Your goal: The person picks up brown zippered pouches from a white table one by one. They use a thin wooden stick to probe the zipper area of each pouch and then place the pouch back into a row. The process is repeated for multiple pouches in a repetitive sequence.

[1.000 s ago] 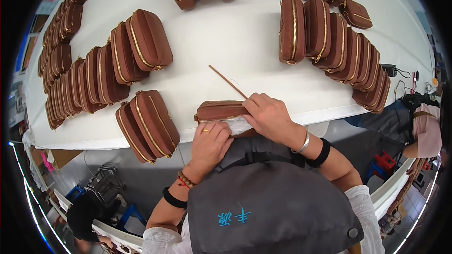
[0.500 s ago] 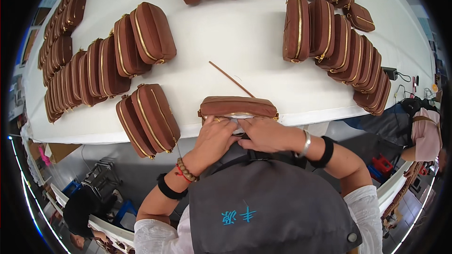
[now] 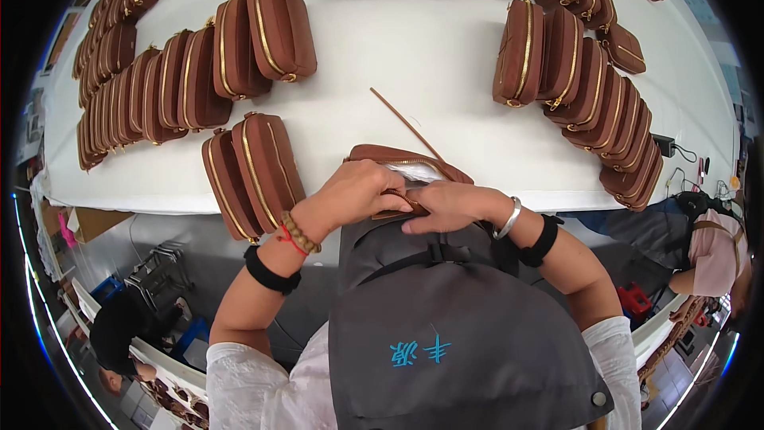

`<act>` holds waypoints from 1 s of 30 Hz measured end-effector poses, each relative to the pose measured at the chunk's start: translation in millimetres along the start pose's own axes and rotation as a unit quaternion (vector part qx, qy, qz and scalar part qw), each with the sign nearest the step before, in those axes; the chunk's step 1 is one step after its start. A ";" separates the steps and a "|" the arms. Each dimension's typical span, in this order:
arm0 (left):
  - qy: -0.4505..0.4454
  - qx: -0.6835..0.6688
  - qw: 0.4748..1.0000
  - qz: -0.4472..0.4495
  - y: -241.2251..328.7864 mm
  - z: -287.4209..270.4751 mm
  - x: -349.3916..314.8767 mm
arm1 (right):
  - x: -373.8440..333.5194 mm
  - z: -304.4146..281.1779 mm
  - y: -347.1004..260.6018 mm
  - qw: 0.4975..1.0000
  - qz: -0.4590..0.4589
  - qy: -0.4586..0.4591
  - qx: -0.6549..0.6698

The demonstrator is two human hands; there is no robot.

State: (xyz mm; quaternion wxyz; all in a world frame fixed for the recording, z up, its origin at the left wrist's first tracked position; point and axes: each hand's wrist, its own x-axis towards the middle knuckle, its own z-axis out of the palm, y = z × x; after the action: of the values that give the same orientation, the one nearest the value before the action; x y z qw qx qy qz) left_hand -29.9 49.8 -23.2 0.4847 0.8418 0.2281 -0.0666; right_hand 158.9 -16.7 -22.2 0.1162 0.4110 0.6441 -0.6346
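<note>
Ideally, the boxy brown gold-zipped bag (image 3: 380,151) at the white desk (image 3: 430,56) edge should be steadied while its rim is pinched between left fingers (image 3: 391,181), the right hand (image 3: 455,204) having an unclear grip.

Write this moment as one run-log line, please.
left hand, right hand: on open brown bag; bag interior: white material showing; thin brown stick: on table

A brown bag (image 3: 386,151) sits at the near edge of the counter (image 3: 358,56), its length running left to right, the right end slanting nearer. A gold zip curves along its opening, which gapes to show a whitish lining. Much of the bag's near side is hidden from view.
</note>
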 end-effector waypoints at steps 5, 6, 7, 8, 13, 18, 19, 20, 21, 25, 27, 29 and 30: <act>0.094 -0.084 0.992 -0.002 -9.5 -3.1 12.0 | 8.4 -14.7 22.7 0.998 -0.008 0.006 0.070; 0.202 -0.106 0.973 0.036 -10.1 -5.9 16.3 | 3.8 -13.5 30.4 0.987 -0.023 0.069 0.146; 0.288 -0.141 0.947 0.027 -5.5 -14.6 17.9 | -7.0 -23.3 27.6 0.966 0.051 0.045 0.250; 0.394 -0.153 0.906 0.025 -7.7 -19.7 20.4 | -13.0 -23.6 33.9 0.939 0.027 0.075 0.334; 0.434 -0.488 0.731 -0.195 -11.7 -10.3 10.9 | -20.6 -17.9 69.7 0.759 -0.095 0.192 0.615; 0.222 -0.680 0.665 -0.215 9.3 33.8 2.4 | -21.8 -10.1 60.4 0.622 -0.163 0.221 0.734; 0.213 -0.644 0.711 -0.188 14.7 35.9 2.8 | -22.3 -7.1 59.6 0.628 -0.167 0.217 0.728; 0.203 -0.605 0.753 -0.160 19.2 37.4 3.2 | -22.7 -4.6 59.4 0.635 -0.170 0.213 0.723; 0.193 -0.565 0.792 -0.131 21.6 39.0 3.0 | -23.6 -1.7 58.9 0.642 -0.173 0.209 0.717; 0.243 -0.403 0.881 -0.050 17.5 62.0 2.4 | -35.5 5.6 32.1 0.584 -0.192 0.227 0.756; 0.276 -0.433 0.858 -0.019 28.2 54.8 0.4 | -36.6 8.1 33.9 0.557 -0.229 0.236 0.763; 0.307 -0.475 0.824 0.022 46.0 38.7 -1.1 | -42.2 6.9 36.4 0.520 -0.277 0.222 0.777; 0.275 -0.445 0.852 0.023 46.9 30.5 -3.6 | -45.6 4.4 32.5 0.494 -0.290 0.214 0.791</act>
State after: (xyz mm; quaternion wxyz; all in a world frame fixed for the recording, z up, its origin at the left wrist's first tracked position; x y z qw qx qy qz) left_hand -8.7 2.8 -1.0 0.7265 0.5250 0.3379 0.2872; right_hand 208.2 -42.7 -15.8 -0.5894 0.2443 -0.0396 -0.7690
